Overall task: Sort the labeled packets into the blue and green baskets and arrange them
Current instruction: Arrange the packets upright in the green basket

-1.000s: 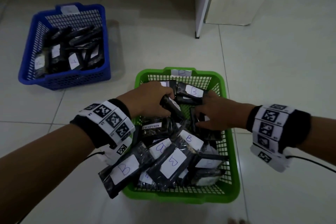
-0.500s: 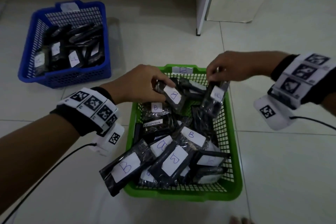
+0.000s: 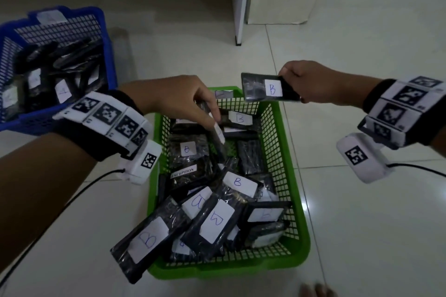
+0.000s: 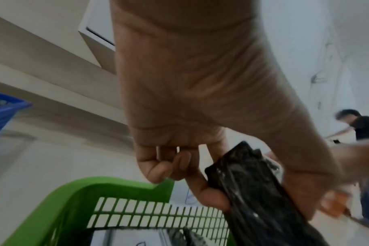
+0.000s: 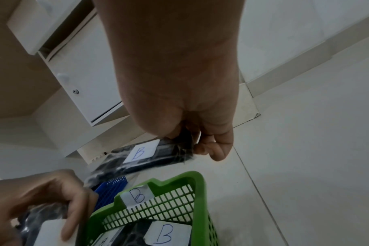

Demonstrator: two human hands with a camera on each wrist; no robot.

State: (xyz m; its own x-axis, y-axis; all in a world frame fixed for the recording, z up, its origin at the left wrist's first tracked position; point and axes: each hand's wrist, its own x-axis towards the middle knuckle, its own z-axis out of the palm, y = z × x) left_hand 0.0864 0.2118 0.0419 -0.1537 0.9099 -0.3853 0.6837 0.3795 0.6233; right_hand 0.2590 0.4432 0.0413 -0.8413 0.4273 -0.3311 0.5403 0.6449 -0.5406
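While the right hand point(image 3: 311, 82) pinches one end of a black plastic packet with a white "B" label point(image 3: 268, 88) in the air above the far rim of the green plastic mesh basket point(image 3: 281, 152), the left hand point(image 3: 173, 99) grips a second black packet point(image 3: 218, 138), tilted on its edge inside this basket. More black labeled packets lie in the blue plastic mesh basket point(image 3: 106, 38), on the floor to the left.

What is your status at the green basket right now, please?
Right hand pinches B packet above green basket. Left hand grips upright packet inside. One packet overhangs near rim.
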